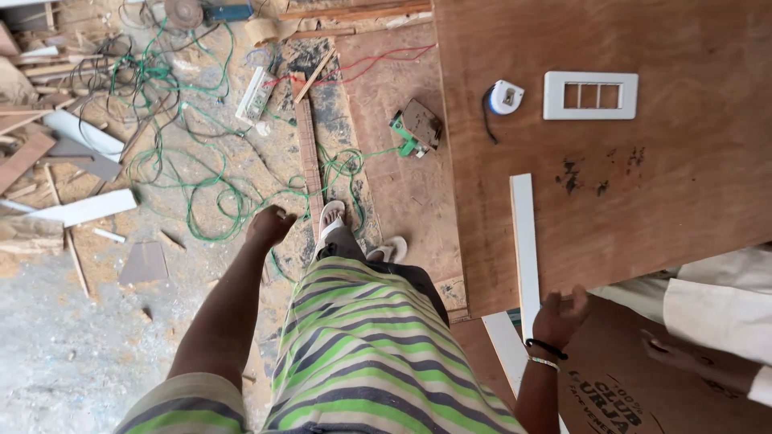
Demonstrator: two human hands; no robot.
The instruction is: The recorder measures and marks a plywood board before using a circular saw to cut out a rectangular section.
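The white strip (524,245) lies flat on the plywood sheet (643,177) that serves as the table, running lengthways from near the sheet's middle down to its near edge. The right hand (560,315) is at that near edge, just beside the strip's lower end, fingers loosely spread and holding nothing; I cannot tell whether it touches the strip. The left hand (269,226) hangs well apart from the strip, out over the littered floor (72,354), curled shut with nothing visible in it.

Judging by the pose, the step in hand looks like a reach for the strip, so a next move would call for closing the fingers on its near end and keeping it level.

Beyond the strip's far end sit a tape measure (506,96) and a white switch plate (590,95). Left of the strip, on the floor, are a green-and-brown power tool (416,128) and tangled green cable (201,185). Right of the strip, another person's hand (667,348) in a pale sleeve rests low.
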